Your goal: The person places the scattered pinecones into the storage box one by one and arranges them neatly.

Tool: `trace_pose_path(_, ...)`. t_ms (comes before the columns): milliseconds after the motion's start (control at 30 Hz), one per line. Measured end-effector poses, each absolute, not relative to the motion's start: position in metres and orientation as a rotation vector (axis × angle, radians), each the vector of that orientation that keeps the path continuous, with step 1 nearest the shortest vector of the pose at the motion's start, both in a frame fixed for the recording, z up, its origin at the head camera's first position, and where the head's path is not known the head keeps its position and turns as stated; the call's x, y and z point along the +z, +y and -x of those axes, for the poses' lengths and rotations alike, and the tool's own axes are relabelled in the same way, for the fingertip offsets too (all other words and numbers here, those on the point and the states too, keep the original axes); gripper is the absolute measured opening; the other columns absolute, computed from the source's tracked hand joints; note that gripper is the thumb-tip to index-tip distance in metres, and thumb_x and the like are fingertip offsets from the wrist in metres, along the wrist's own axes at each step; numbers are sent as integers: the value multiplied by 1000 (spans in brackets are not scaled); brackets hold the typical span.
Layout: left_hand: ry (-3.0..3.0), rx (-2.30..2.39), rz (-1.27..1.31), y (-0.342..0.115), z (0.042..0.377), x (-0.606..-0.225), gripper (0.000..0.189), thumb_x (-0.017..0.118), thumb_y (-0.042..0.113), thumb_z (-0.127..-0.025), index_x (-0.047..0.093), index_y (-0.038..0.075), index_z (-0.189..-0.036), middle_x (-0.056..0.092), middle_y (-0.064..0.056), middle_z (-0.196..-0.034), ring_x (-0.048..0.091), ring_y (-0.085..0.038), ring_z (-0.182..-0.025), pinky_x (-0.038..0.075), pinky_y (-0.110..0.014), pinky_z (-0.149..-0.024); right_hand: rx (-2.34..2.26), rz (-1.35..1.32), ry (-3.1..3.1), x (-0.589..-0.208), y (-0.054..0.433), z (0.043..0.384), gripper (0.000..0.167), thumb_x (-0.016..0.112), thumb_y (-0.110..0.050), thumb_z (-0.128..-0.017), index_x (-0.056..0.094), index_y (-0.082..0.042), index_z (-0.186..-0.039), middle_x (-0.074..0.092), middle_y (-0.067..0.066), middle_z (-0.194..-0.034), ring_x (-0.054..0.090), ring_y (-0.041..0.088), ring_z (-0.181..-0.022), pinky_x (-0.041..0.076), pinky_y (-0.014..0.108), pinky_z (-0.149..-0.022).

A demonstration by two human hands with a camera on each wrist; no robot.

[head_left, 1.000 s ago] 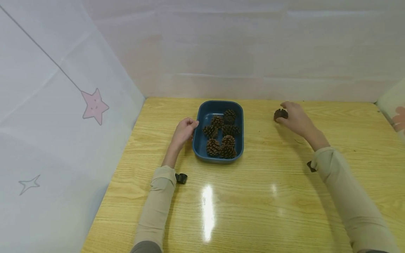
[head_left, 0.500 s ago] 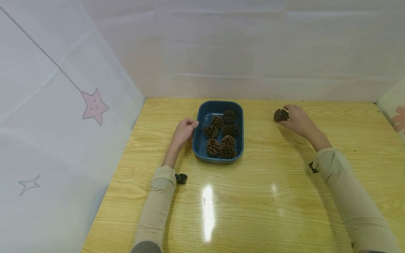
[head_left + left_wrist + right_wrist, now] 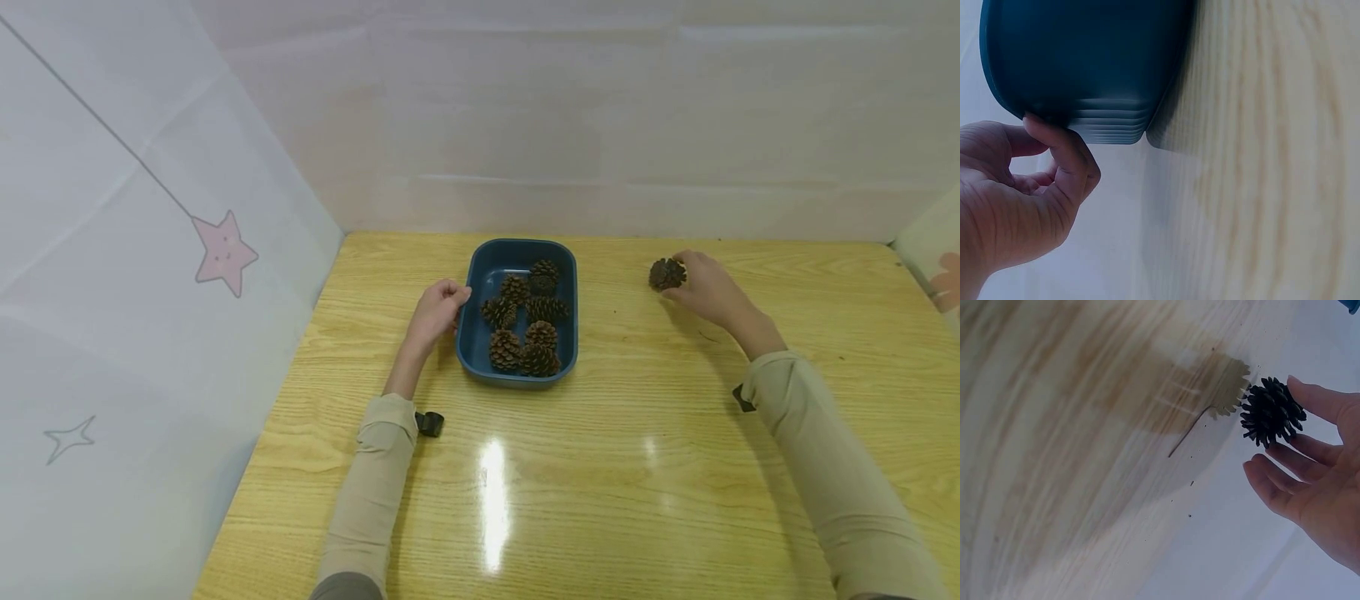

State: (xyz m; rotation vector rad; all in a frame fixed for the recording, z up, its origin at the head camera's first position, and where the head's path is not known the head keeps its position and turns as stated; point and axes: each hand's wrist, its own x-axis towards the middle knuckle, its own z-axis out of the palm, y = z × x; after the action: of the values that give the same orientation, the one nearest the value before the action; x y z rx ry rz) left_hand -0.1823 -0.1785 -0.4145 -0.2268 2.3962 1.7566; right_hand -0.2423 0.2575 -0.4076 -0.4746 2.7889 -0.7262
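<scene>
A dark blue rectangular tub [image 3: 517,379] stands on the table with several brown pine cones [image 3: 506,349] inside. My left hand [image 3: 435,315] holds the tub's left rim, with curled fingers at the wall; the left wrist view shows the thumb and a finger at the rim of the tub [image 3: 1110,69]. To the right, near the table's back edge, my right hand [image 3: 712,292] pinches a single pine cone [image 3: 667,275] between thumb and fingers. In the right wrist view this pine cone [image 3: 1271,412] is close to its shadow; whether it touches the table I cannot tell.
The wooden table [image 3: 600,483] meets a pale wall covering [image 3: 525,117] at the back. Another covering with a pink star [image 3: 226,252] borders the left side. A thin dark strand [image 3: 1190,430] and small crumbs lie near the right hand.
My right hand has shifted slightly right and down, and the pine cone in it has turned to show more of its face. The left hand and the tub have stayed put.
</scene>
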Motion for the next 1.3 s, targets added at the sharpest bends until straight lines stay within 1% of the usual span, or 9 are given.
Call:
trace_pose_path(200,2399,1752,232,-178,182,-414,33,57,28,-108,64,-3,-117,57,-8,-89,52,-18,-65,48,-38,-62,-750,456,2775,-408,257,242,67,66,-13,-102,28,22,-145,39,47,-141,45,61,-124,40,69,-100)
trace_pose_path(333,2392,1757,233,-178,182,-414,34,57,28,-108,64,-4,-118,58,-9,-89,52,-18,-65,48,-37,-62,-767,432,2755,-409,259,242,66,64,-13,-103,26,23,-143,42,49,-136,46,62,-123,42,69,-98)
trace_pose_path(467,2388,1762,230,-178,183,-414,34,57,27,-108,63,-5,-119,58,-11,-90,53,-17,-65,48,-37,-61,-762,421,2749,-410,259,243,69,63,-13,-104,21,22,-146,42,50,-135,46,63,-123,43,69,-98)
trace_pose_path(633,2396,1751,236,-178,183,-414,31,57,26,-108,63,-4,-115,58,-11,-88,53,-18,-65,48,-37,-61,-727,445,2758,-409,258,243,73,64,-11,-103,18,22,-150,48,49,-129,54,61,-115,46,67,-94)
trace_pose_path(733,2395,1756,235,-178,182,-414,31,57,26,-108,63,-4,-113,57,-11,-87,52,-18,-65,47,-37,-60,-699,460,2755,-409,257,245,75,66,-11,-102,19,22,-150,45,49,-134,51,62,-119,44,68,-97)
trace_pose_path(800,2394,1758,233,-178,182,-414,30,57,26,-108,63,-3,-113,57,-11,-87,52,-18,-64,47,-37,-60,-687,465,2748,-409,258,245,75,66,-12,-102,20,22,-150,40,50,-139,45,63,-125,41,69,-101)
trace_pose_path(900,2396,1757,231,-178,182,-414,31,57,26,-108,63,-4,-113,57,-11,-87,52,-18,-64,47,-37,-60,-681,469,2740,-409,258,246,74,67,-13,-102,21,22,-149,37,50,-142,40,64,-129,38,70,-103)
trace_pose_path(1100,2389,1762,230,-178,181,-412,34,56,26,-108,63,-5,-117,57,-11,-88,52,-18,-64,48,-36,-60,-677,498,2755,-409,258,246,69,66,-12,-102,27,21,-148,39,48,-141,42,63,-128,38,70,-103)
trace_pose_path(1300,2377,1776,232,-177,181,-412,32,57,26,-108,63,-5,-115,57,-12,-88,52,-18,-63,47,-36,-59,-647,516,2772,-408,258,246,63,65,-11,-102,32,22,-145,39,48,-141,40,63,-129,37,71,-104)
